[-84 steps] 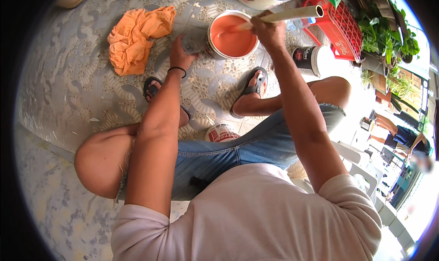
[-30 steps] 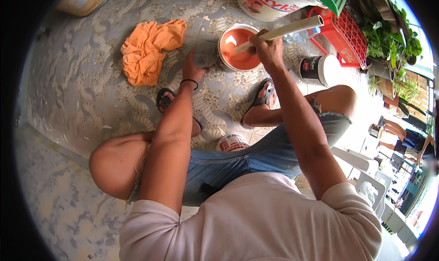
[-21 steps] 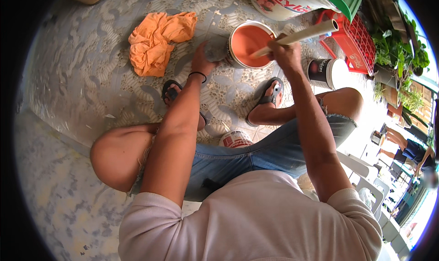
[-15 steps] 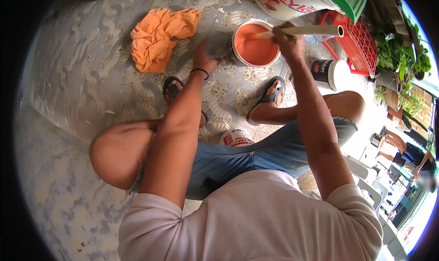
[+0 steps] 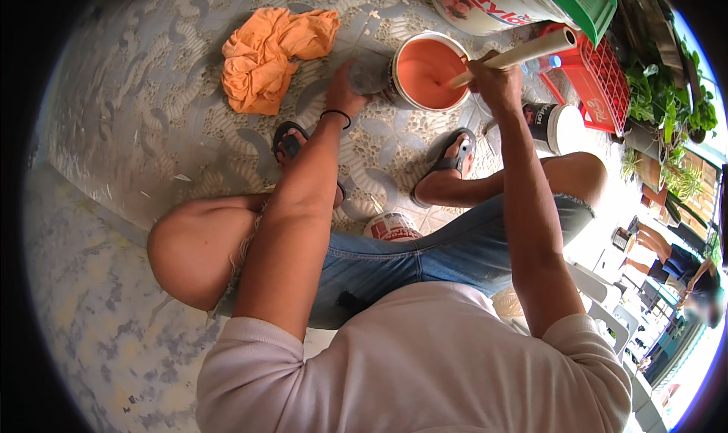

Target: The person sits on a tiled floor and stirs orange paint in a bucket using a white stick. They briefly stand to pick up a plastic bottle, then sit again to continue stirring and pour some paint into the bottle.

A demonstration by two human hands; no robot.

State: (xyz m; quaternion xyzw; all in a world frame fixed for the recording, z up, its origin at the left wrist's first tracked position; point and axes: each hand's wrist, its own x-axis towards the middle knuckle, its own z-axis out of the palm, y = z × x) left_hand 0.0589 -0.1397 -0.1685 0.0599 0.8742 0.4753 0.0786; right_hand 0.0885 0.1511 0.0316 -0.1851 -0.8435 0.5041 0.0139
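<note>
A white-rimmed bucket [image 5: 395, 75] of orange paint [image 5: 422, 63] stands on the floor ahead of me. My right hand [image 5: 497, 86] is closed around a pale hollow pipe [image 5: 531, 49], whose lower end dips into the paint near the right side. The pipe slants up to the right, out past the rim. At the bucket's left, my left hand [image 5: 345, 92] is wrapped round a clear plastic container [image 5: 368, 76] that sits right beside the bucket's wall. Some of those fingers are hidden behind it. A crumpled orange cloth [image 5: 265, 58] lies left of that hand.
A large white tub [image 5: 485, 8] with a green tray [image 5: 588, 4] stands beyond the bucket. To the right are a red crate [image 5: 599, 84], a clear bottle [image 5: 540, 64], a smaller paint can [image 5: 557, 126] and plants [image 5: 667, 107]. Another small tub [image 5: 392, 227] sits between my legs.
The pipe's dipped end has moved right and nearer to me in the paint. My right hand has shifted slightly right and nearer. My left hand keeps its hold beside the bucket.
</note>
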